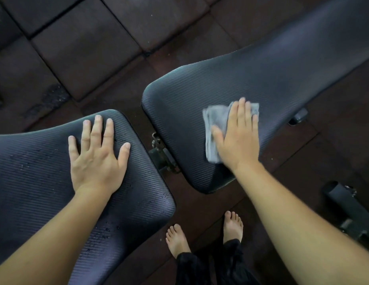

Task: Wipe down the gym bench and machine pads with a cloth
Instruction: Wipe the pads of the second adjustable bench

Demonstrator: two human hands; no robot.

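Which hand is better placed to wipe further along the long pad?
The right hand: it presses the grey cloth flat on the long pad. The left hand rests bare on the short pad, across the gap, and holds nothing.

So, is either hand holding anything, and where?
Nothing gripped: right hand presses the grey cloth flat, over its right half; left hand rests open on the seat pad.

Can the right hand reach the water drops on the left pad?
Probably yes: the way across to the left pad is free, though the left hand lies flat beside some drops.
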